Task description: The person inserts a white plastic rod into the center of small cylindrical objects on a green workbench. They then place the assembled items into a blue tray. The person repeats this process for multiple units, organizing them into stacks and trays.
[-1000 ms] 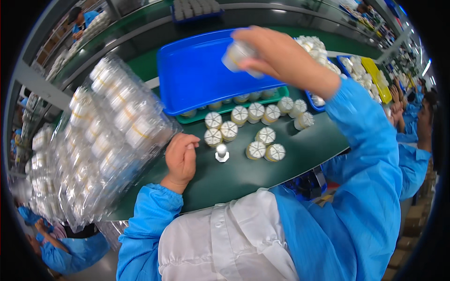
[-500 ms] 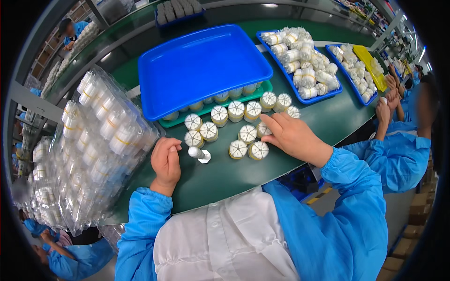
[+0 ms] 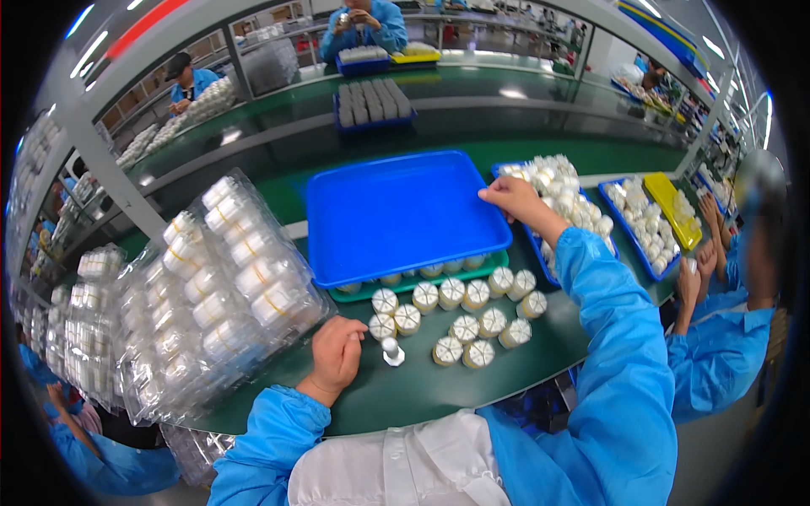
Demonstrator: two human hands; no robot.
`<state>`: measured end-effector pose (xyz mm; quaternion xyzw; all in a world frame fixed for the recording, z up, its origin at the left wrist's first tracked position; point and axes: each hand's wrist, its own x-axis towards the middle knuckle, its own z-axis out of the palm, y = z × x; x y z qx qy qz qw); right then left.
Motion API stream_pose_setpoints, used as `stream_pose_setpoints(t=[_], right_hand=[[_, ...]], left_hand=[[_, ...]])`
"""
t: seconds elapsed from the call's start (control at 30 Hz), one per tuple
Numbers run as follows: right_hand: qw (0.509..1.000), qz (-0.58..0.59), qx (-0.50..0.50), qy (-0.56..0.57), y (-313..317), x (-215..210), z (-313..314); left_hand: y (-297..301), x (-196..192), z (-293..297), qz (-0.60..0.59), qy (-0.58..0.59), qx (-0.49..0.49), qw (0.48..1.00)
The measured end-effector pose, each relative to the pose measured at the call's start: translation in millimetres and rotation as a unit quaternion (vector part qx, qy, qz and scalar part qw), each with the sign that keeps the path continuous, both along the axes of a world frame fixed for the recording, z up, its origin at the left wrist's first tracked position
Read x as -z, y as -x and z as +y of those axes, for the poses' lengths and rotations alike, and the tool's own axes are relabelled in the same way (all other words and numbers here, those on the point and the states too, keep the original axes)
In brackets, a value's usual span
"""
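Observation:
My right hand (image 3: 516,202) reaches over the right rim of a blue tray (image 3: 388,219), its fingers curled together; whether they grip the rim or something small is hidden. Close to the table's left part, my left hand (image 3: 337,352) is closed with its index finger near a white peg on a flat base (image 3: 391,351). What lies inside its curled fingers cannot be seen. Several short round bundles (image 3: 451,293), white with wedge-marked tops, stand upright on the green table (image 3: 422,392). The blue tray rests on a green tray (image 3: 498,264) of similar bundles.
Clear plastic packs of white banded bundles (image 3: 245,278) are stacked at the left. Right of the blue tray lie blue trays of white pieces (image 3: 620,244) and a yellow tray (image 3: 671,202). A co-worker's hands (image 3: 692,274) are at the right edge. A conveyor (image 3: 456,105) runs behind.
My right hand has left the round bundles and moved up and away to the blue tray's right rim. The view has tilted up; my left hand stays by the white peg.

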<state>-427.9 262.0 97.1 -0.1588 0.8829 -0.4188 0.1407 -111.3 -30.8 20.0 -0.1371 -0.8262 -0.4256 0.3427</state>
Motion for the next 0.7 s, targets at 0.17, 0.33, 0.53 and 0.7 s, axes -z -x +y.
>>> stream_pose_setpoints(t=[0.17,0.33,0.53,0.7], right_hand=[[0.989,0.027,0.003,0.148,6.0,13.4,-17.3],[0.921,-0.084,-0.051,0.378,4.4,-19.4,-21.4],[0.892,0.031,-0.028,0.449,-42.5,-92.5,-9.2],[0.862,0.183,0.063,0.469,-62.7,-138.5,59.5]], left_hand=[[-2.4,-0.7,-1.4,-0.014,-0.002,0.002,1.000],[-2.4,0.1,-2.3,-0.018,-0.005,-0.003,1.000],[-3.4,1.4,-4.4,-0.024,0.000,-0.006,1.000],[-2.5,-1.9,-2.6,-0.026,0.003,0.001,1.000]])
